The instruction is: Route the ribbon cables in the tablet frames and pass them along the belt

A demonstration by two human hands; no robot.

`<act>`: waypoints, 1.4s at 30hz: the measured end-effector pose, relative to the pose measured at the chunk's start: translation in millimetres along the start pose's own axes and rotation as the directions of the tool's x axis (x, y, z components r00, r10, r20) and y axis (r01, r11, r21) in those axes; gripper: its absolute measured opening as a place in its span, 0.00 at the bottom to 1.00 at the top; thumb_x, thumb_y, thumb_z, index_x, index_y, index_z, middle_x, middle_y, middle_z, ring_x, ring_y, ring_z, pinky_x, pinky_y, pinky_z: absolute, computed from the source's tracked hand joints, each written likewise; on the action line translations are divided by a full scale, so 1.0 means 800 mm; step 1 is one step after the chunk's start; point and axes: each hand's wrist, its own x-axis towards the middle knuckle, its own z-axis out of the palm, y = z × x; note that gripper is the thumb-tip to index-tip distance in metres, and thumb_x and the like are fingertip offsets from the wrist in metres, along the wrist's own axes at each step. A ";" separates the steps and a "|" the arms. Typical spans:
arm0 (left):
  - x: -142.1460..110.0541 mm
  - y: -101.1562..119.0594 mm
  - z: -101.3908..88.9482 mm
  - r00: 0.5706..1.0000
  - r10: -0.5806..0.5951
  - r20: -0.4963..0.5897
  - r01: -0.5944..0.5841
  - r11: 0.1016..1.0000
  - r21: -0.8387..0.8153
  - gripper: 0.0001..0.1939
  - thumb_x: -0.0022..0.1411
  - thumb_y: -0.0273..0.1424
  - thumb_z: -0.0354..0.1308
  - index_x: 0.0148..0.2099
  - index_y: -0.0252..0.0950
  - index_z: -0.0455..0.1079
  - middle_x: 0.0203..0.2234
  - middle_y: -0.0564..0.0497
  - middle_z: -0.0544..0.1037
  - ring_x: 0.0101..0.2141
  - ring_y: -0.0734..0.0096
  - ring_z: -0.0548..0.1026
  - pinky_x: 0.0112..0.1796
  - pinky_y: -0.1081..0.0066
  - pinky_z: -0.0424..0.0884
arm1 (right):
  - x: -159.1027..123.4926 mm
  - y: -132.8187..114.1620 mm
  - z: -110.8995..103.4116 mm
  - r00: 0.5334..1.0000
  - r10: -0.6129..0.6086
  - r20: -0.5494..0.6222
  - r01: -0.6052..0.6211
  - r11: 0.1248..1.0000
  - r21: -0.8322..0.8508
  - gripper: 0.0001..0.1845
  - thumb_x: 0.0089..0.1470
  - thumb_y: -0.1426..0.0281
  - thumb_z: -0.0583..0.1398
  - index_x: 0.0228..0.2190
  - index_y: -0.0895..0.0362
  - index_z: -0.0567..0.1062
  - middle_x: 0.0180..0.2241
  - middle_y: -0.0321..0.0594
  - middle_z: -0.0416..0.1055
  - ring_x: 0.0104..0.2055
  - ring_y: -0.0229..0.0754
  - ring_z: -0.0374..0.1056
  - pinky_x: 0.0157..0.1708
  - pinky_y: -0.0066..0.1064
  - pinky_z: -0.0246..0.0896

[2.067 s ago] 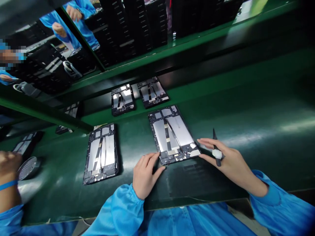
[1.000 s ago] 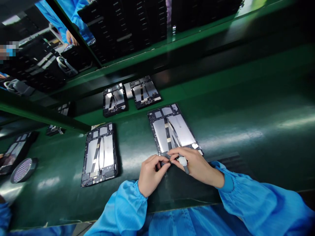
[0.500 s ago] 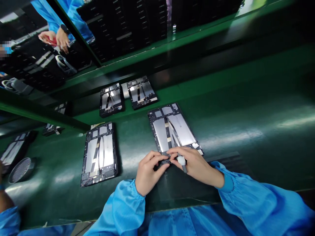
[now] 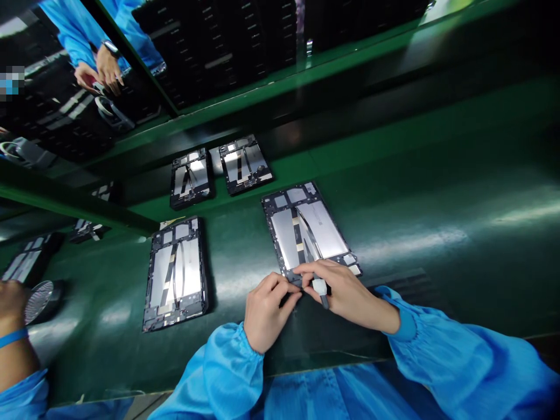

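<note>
An opened tablet (image 4: 326,224) lies in front of me, its silver battery and dark ribbon cables exposed. At its near edge, my left hand (image 4: 268,309) is closed, thumb and index finger pinching the near left corner. My right hand (image 4: 343,291) is closed beside it, its fingertips over the same edge. From its fingers sticks a small tool (image 4: 320,287) with a white lump and a dark grey end; its kind is hidden by the hand. What lies under the fingertips is also hidden. Left of my hands rests a second opened tablet (image 4: 175,274).
Two more opened tablets (image 4: 191,178) stand farther back on the green surface (image 4: 394,175). A green bar (image 4: 79,198) crosses at left. Near a round metal dish (image 4: 44,302) is another person's hand (image 4: 13,303). Across the shelf, a co-worker's hands (image 4: 102,73) work.
My left hand has shifted slightly and its fingers have drawn closer together. The two back tablets have slid a little left. The other person's hand at left has come farther into view.
</note>
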 end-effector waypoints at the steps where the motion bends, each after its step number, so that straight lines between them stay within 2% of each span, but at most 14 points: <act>1: -0.002 0.000 0.000 0.998 0.061 -0.019 -0.059 0.994 0.087 0.03 0.66 0.29 0.58 0.40 0.37 0.73 0.34 0.51 0.74 0.35 0.72 0.73 0.33 0.74 0.66 | -0.001 0.001 0.002 1.000 -0.010 -0.012 0.009 1.000 -0.009 0.22 0.57 0.82 0.56 0.51 0.54 0.68 0.37 0.37 0.74 0.42 0.43 0.70 0.43 0.34 0.62; 4: -0.010 -0.002 -0.003 0.962 0.274 -0.009 -0.253 0.900 0.354 0.08 0.68 0.25 0.55 0.48 0.35 0.72 0.38 0.50 0.76 0.35 0.71 0.71 0.33 0.71 0.64 | -0.003 0.004 0.005 0.998 -0.042 -0.035 0.041 0.998 -0.047 0.25 0.55 0.84 0.55 0.52 0.54 0.67 0.37 0.38 0.74 0.41 0.43 0.69 0.42 0.34 0.62; 6: -0.015 -0.006 -0.006 0.934 0.356 0.025 -0.331 0.836 0.437 0.13 0.69 0.24 0.53 0.54 0.33 0.70 0.42 0.48 0.77 0.36 0.70 0.70 0.34 0.70 0.65 | -0.003 0.005 0.006 0.997 -0.069 -0.043 0.066 0.996 -0.065 0.26 0.54 0.85 0.55 0.53 0.54 0.67 0.37 0.38 0.74 0.40 0.43 0.68 0.41 0.33 0.62; 10: -0.020 -0.019 -0.009 0.921 0.388 0.031 -0.364 0.832 0.418 0.19 0.68 0.23 0.54 0.60 0.34 0.67 0.48 0.48 0.75 0.38 0.69 0.69 0.37 0.70 0.67 | -0.002 0.005 0.006 0.995 -0.089 -0.049 0.085 0.993 -0.084 0.27 0.54 0.85 0.56 0.53 0.54 0.66 0.38 0.38 0.74 0.40 0.44 0.68 0.40 0.34 0.63; 16: -0.020 -0.029 -0.013 0.893 0.446 0.062 -0.429 0.802 0.416 0.17 0.69 0.22 0.52 0.58 0.34 0.68 0.50 0.49 0.74 0.38 0.68 0.68 0.36 0.69 0.67 | -0.003 0.008 0.005 0.997 -0.048 -0.054 0.047 0.998 -0.036 0.25 0.58 0.82 0.57 0.54 0.53 0.65 0.40 0.37 0.75 0.43 0.42 0.69 0.43 0.34 0.64; 22: -0.017 -0.028 -0.011 0.889 0.448 0.088 -0.437 0.778 0.451 0.20 0.70 0.22 0.50 0.61 0.39 0.66 0.48 0.49 0.74 0.38 0.68 0.67 0.35 0.68 0.66 | -0.003 0.015 0.010 0.999 -0.024 -0.048 0.022 0.998 -0.054 0.30 0.54 0.86 0.57 0.56 0.52 0.66 0.39 0.37 0.75 0.42 0.43 0.71 0.42 0.36 0.67; 26: -0.018 -0.027 -0.005 0.918 0.389 0.078 -0.386 0.827 0.409 0.19 0.70 0.23 0.50 0.61 0.38 0.66 0.46 0.47 0.72 0.38 0.68 0.67 0.36 0.68 0.67 | -0.008 0.009 -0.001 0.994 -0.053 -0.096 0.055 0.998 0.021 0.28 0.59 0.81 0.57 0.59 0.51 0.65 0.39 0.36 0.77 0.42 0.41 0.73 0.45 0.33 0.68; 28: -0.019 -0.027 -0.001 0.936 0.345 0.068 -0.345 0.863 0.368 0.18 0.70 0.24 0.51 0.60 0.38 0.67 0.46 0.47 0.71 0.39 0.67 0.67 0.37 0.68 0.67 | -0.014 0.003 -0.012 0.993 -0.037 -0.114 0.051 0.992 0.118 0.27 0.63 0.78 0.55 0.61 0.49 0.64 0.36 0.35 0.77 0.38 0.36 0.74 0.41 0.28 0.69; 30: -0.019 -0.028 0.001 0.948 0.312 0.068 -0.316 0.887 0.336 0.18 0.69 0.25 0.53 0.59 0.39 0.67 0.47 0.47 0.70 0.40 0.67 0.67 0.38 0.68 0.67 | -0.022 -0.003 -0.022 0.993 0.030 -0.116 -0.008 0.981 0.192 0.25 0.66 0.75 0.54 0.61 0.48 0.65 0.32 0.34 0.74 0.30 0.32 0.70 0.35 0.24 0.70; 32: -0.019 -0.028 0.001 0.952 0.298 0.075 -0.306 0.898 0.317 0.18 0.68 0.25 0.54 0.59 0.40 0.67 0.47 0.47 0.70 0.40 0.67 0.67 0.38 0.69 0.67 | -0.028 -0.005 -0.026 0.989 0.117 -0.092 -0.091 0.965 0.246 0.22 0.67 0.71 0.53 0.60 0.47 0.68 0.33 0.36 0.71 0.27 0.31 0.68 0.30 0.23 0.69; 35: -0.018 -0.028 0.001 0.954 0.290 0.074 -0.299 0.904 0.305 0.18 0.69 0.25 0.53 0.59 0.40 0.67 0.47 0.47 0.70 0.40 0.68 0.68 0.39 0.70 0.66 | -0.031 -0.003 -0.022 0.981 0.192 -0.028 -0.174 0.936 0.307 0.18 0.66 0.69 0.54 0.56 0.51 0.71 0.41 0.41 0.72 0.32 0.31 0.71 0.28 0.22 0.71; 39: -0.017 -0.028 0.000 0.954 0.290 0.074 -0.298 0.904 0.306 0.17 0.70 0.26 0.51 0.59 0.41 0.67 0.46 0.48 0.71 0.38 0.69 0.67 0.38 0.70 0.66 | -0.027 -0.001 -0.014 0.987 0.162 -0.013 -0.152 0.945 0.288 0.11 0.64 0.70 0.57 0.46 0.57 0.75 0.40 0.41 0.74 0.34 0.34 0.73 0.30 0.22 0.70; 42: -0.018 -0.028 0.001 0.954 0.293 0.068 -0.299 0.904 0.307 0.17 0.70 0.26 0.51 0.59 0.40 0.67 0.46 0.48 0.71 0.38 0.69 0.68 0.38 0.70 0.66 | -0.025 -0.002 -0.017 0.988 0.151 -0.025 -0.140 0.959 0.247 0.10 0.64 0.70 0.57 0.44 0.57 0.76 0.35 0.39 0.76 0.28 0.31 0.71 0.27 0.21 0.68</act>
